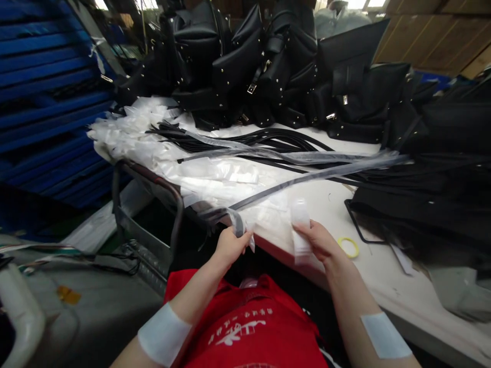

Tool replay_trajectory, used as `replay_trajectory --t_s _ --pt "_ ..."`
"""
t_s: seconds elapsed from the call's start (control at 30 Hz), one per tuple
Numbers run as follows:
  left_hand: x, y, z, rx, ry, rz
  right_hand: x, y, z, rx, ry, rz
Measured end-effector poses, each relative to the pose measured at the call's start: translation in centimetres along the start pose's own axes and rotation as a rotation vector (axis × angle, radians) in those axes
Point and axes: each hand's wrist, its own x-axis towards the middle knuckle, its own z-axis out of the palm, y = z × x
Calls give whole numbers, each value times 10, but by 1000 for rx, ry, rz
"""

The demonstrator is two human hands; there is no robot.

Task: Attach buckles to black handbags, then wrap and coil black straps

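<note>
My left hand (230, 244) is closed on the near end of a black strap in a clear plastic sleeve (284, 183), just off the table's front edge. From there the sleeved strap runs back and to the right across the table. In my right hand (319, 239) is a flat, whitish plastic sleeve (301, 217), gripped at its side with the thumb on top. Parts of both sets of fingers are hidden. More clear plastic sleeves (215, 176) lie in a heap at the left, and a bundle of bare black straps (268, 135) stretches behind them.
Black leather-like bags (264, 61) with metal studs are piled along the back of the white table (330, 202). A yellow tape ring (348, 247) lies right of my right hand. Left stand a metal-framed chair (148, 179) and stacked blue crates (46, 102).
</note>
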Motion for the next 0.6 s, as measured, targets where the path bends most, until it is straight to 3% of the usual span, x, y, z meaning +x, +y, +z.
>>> replay_trajectory --t_s 0.1,0.2,0.27,0.37,0.47,0.6 --pt "-6 5 15 42 -21 42 -26 -1 13 365 -110 65" --pt "-13 11 31 146 -45 123 -43 4 42 432 -211 93" --pt "-19 13 40 197 -87 175 -46 12 60 374 -164 8" --pt "-27 15 43 210 -163 217 -41 22 71 215 79 -136" --pt "-31 17 35 167 -227 237 -31 16 55 -6 233 -244" --pt "-30 14 18 128 -246 138 -17 -15 20 -762 390 -420"
